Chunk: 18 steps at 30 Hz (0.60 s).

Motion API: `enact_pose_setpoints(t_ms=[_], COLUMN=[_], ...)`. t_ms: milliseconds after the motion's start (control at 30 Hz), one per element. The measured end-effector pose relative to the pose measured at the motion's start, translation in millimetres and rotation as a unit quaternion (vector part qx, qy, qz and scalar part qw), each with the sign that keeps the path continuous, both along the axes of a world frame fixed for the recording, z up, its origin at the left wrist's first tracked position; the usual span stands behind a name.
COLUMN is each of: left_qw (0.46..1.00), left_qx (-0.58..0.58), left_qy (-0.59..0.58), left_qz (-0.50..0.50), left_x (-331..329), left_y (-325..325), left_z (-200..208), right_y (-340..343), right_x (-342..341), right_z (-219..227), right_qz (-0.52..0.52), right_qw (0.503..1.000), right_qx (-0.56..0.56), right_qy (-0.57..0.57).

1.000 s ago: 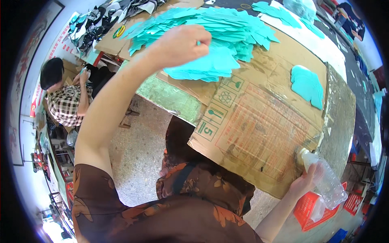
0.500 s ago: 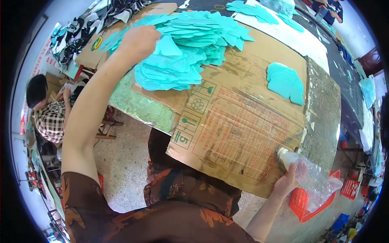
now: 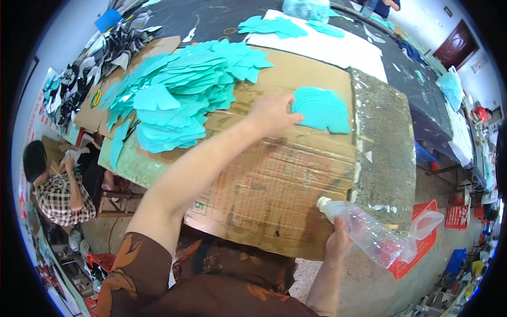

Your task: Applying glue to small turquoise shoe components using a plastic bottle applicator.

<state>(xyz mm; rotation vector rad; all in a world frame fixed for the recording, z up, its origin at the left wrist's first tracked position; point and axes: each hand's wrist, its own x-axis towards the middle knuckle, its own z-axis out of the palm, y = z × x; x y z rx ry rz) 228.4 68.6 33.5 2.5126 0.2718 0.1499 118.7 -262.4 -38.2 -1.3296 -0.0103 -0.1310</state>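
My left hand (image 3: pixel 274 114) reaches across the cardboard to a small fanned stack of teal cut-out pieces (image 3: pixel 322 111). Its curled fingers and thumb close on a teal piece at the stack's left edge. In my right hand (image 3: pixel 339 240), by the front right corner of the cardboard, is a clear plastic bottle (image 3: pixel 367 230). The bottle lies tilted, its white cap pointing up and left. A much larger heap of teal pieces (image 3: pixel 182 79) spreads over the far left of the cardboard. One loose teal piece (image 3: pixel 120 141) lies left of the heap.
Flattened cardboard (image 3: pixel 264 185) covers much of the worktable (image 3: pixel 388 148). Behind it stands a dark table with white sheets (image 3: pixel 327 45) and more teal pieces. A red basket (image 3: pixel 420 232) sits below at right. A person in a checked shirt (image 3: pixel 66 198) sits at left.
My left hand has gone from the large teal heap rightward to the small stack. My right hand still grips the bottle. The whole view has shifted, and the surroundings appear farther left.
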Motion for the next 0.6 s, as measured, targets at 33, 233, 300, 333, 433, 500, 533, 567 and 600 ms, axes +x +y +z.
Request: enact_pose_setpoints(t_ms=[33,233,300,333,433,500,533,567,600], left_qw=[1.000,0.997,0.993,0.993,0.995,0.920,0.920,0.896,0.868], left_qx=[-0.002,0.059,-0.002,-0.002,-0.079,-0.391,-0.390,-0.443,-0.496], left_qy=[-0.008,-0.042,-0.112,-0.109,-0.057,-0.012,-0.009,-0.009,-0.010], left_qz=[-0.006,0.039,0.044,0.042,0.002,-0.029,-0.028,-0.025,-0.020], left_x=[7,35,35,34,24,4,-12,-32,-52], left_y=[-10,-29,-20,-18,-9,-7,-7,-8,-6], left_z=[-10,-44,-44,-35,-1,19,34,48,54], right_y=[2,3,4,3,0,-1,-3,-3,-3], right_x=[0,2,4,3,4,5,2,-1,-2], right_z=[3,-1,1,1,0,-1,-2,-1,1], right_qz=[0.020,0.058,0.060,0.060,0.068,0.067,0.061,0.061,0.052], right_qw=[1.000,0.998,0.996,0.995,0.994,0.994,0.995,0.995,0.997], right_qx=[-0.008,-0.038,-0.060,-0.085,-0.084,-0.081,-0.081,-0.081,-0.051], right_qy=[0.008,0.002,0.004,0.008,-0.005,-0.012,-0.016,-0.012,0.001])
